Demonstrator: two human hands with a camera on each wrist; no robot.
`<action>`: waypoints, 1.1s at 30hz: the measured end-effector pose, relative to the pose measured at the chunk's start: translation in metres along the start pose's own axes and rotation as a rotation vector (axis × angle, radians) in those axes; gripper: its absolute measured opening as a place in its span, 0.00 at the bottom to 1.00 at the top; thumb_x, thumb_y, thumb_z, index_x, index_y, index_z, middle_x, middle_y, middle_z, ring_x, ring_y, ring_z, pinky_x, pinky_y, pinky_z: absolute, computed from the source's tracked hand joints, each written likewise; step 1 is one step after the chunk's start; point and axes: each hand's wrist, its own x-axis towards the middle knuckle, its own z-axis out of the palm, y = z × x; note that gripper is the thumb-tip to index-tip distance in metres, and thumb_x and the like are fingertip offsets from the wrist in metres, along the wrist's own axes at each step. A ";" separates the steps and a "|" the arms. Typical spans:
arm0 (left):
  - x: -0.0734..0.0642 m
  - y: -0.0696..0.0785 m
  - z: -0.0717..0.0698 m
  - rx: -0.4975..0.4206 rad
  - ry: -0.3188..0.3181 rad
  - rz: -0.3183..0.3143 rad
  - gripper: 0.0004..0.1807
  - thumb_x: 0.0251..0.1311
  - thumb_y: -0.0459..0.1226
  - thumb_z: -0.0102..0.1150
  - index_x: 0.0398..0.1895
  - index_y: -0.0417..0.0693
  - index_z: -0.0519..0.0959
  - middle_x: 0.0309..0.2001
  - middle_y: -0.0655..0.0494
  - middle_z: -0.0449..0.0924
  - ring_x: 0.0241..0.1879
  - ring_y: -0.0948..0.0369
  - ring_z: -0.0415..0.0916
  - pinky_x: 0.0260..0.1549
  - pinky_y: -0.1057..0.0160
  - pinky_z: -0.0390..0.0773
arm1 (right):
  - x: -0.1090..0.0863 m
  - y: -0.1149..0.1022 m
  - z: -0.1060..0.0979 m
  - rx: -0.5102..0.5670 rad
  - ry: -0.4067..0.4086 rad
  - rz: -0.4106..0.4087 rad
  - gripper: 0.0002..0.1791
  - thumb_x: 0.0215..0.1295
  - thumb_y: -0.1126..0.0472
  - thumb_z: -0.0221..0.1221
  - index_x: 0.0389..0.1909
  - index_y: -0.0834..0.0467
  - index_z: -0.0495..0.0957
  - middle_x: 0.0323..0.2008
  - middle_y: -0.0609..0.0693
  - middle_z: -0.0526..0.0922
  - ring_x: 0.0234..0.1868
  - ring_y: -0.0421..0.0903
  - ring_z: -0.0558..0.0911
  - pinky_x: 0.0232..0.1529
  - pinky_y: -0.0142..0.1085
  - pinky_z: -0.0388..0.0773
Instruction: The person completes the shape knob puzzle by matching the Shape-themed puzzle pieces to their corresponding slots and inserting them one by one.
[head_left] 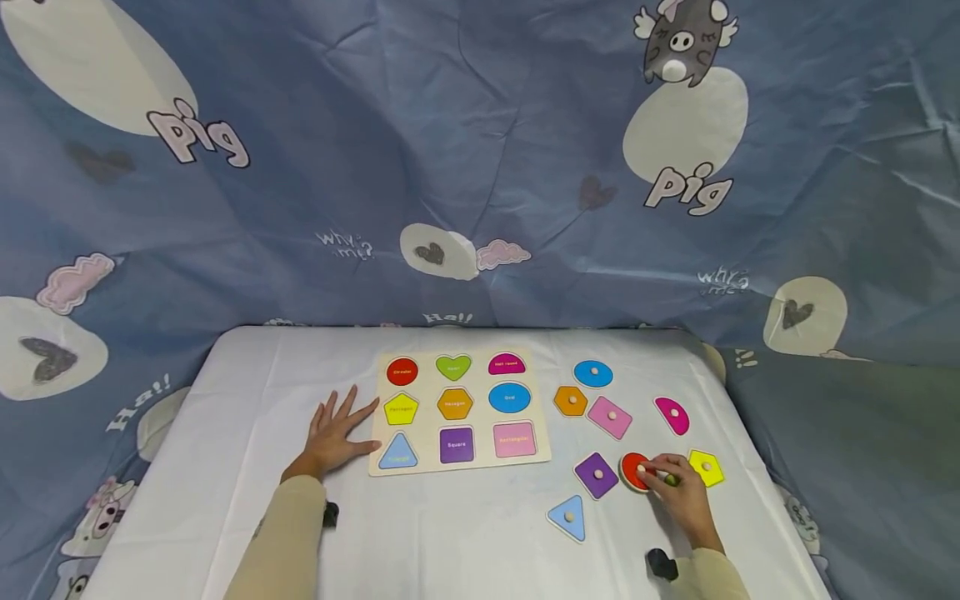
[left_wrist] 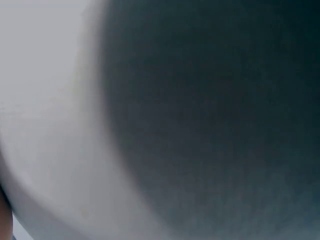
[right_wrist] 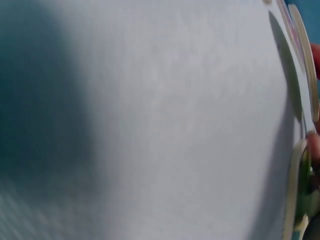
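Red round piece (head_left: 631, 467) sits at the right hand's fingertips, right of the purple square piece (head_left: 591, 468). Right wrist view shows its edge apart from its shadow, so it looks lifted slightly off the white cloth (head_left: 450, 533).

Right hand (head_left: 684, 493): thumb and fingers pinch the small knob (head_left: 641, 472); narrow hold. Green piece (head_left: 671, 481) shows under the fingers; cannot tell whether it lies on the cloth or is carried too.

Risks, as I judge them: knob is small, so a loose pinch could let the disc tip or drop. Green piece could snag or be dragged, being so near the grip. A low path leftward could knock the purple square. Left hand pushing would skew the board (head_left: 480, 367).

Pose: right forearm comes in from the near edge, hand leaning left, fingers angled down. Left hand (head_left: 330, 439) lies palm down, fingers spread wide, thumb and index at the board's left edge. Left wrist view is mostly blur.

Farther out: yellow pentagon piece (head_left: 712, 476) just beyond the right hand; blue triangle piece (head_left: 573, 510) nearer the person.
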 end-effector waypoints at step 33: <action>-0.001 -0.003 0.001 -0.021 0.001 0.004 0.45 0.49 0.56 0.65 0.71 0.53 0.63 0.76 0.40 0.38 0.73 0.39 0.25 0.68 0.40 0.25 | 0.053 -0.149 0.119 0.151 -0.011 -0.416 0.09 0.53 0.65 0.70 0.34 0.65 0.86 0.34 0.54 0.78 0.42 0.53 0.75 0.47 0.46 0.73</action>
